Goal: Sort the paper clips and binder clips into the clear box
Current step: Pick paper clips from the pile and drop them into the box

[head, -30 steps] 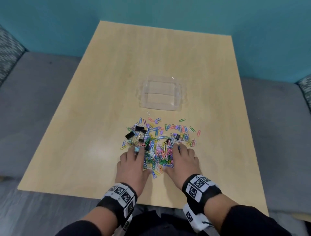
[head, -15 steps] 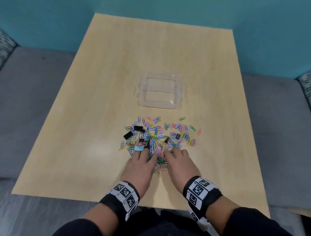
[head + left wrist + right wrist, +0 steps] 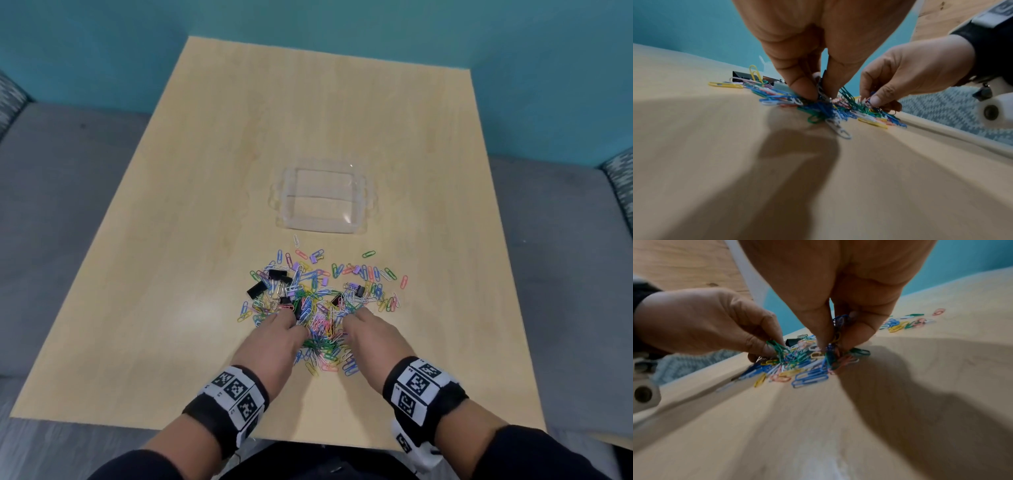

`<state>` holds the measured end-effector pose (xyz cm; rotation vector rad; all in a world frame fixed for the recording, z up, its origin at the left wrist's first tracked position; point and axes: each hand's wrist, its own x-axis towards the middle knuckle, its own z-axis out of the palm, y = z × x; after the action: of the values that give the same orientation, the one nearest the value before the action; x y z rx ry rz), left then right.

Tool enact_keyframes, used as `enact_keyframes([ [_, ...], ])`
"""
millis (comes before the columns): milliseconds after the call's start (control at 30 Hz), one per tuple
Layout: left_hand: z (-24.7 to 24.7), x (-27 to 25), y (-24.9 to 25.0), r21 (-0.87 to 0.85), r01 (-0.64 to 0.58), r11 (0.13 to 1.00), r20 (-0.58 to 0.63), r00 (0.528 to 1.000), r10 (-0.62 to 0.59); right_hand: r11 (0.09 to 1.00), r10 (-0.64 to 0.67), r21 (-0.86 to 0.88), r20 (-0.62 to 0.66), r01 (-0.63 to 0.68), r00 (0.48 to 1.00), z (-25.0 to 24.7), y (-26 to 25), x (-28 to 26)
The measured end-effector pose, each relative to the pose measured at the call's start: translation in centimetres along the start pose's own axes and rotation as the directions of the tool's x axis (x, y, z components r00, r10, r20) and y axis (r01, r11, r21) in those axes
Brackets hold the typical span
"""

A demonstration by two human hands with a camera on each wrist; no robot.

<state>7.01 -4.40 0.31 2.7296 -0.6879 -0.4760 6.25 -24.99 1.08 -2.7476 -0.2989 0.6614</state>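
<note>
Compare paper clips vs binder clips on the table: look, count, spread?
Paper clips are thin wire loops in many colours; binder clips are blocky, mostly black, a few lilac. Paper clips far outnumber binder clips. Paper clips spread across the whole pile and under both hands; binder clips show mostly on its left and middle. The left hand and right hand pinch paper clips; whether either holds a binder clip is unclear. Both kinds lie on the table; none are in the box.

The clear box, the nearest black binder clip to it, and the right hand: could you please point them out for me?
clear box (image 3: 320, 229), head view, on its near wall.
black binder clip (image 3: 277, 274), head view, on its black body.
right hand (image 3: 371, 334), head view, on the back of the hand.
</note>
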Motion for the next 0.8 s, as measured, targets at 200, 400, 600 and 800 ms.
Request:
enact_keyframes([
  [200,-1.0,0.3,-0.8,-0.135,0.097,0.986,0.019,0.995,-0.095,0.966,0.111,0.228,0.061,-0.122,0.992,-2.2,0.7,0.5],
  [400,-4.2,1.4,-1.2,-0.519,0.274,0.810,0.165,0.961,-0.220,0.788,0.147,0.560,0.232,-0.255,0.962,-4.4,1.8,0.9],
  [600,-8.9,5.5,-2.3,-0.838,0.366,0.404,0.286,0.926,-0.246,0.523,0.110,0.806,0.261,-0.279,0.959,-9.6,1.9,5.2],
  [800,-12.2,14.5,-4.5,-0.822,0.286,0.492,0.064,0.905,-0.420,0.491,0.312,0.844,0.063,-0.218,0.948,-14.1,2.2,13.4],
])
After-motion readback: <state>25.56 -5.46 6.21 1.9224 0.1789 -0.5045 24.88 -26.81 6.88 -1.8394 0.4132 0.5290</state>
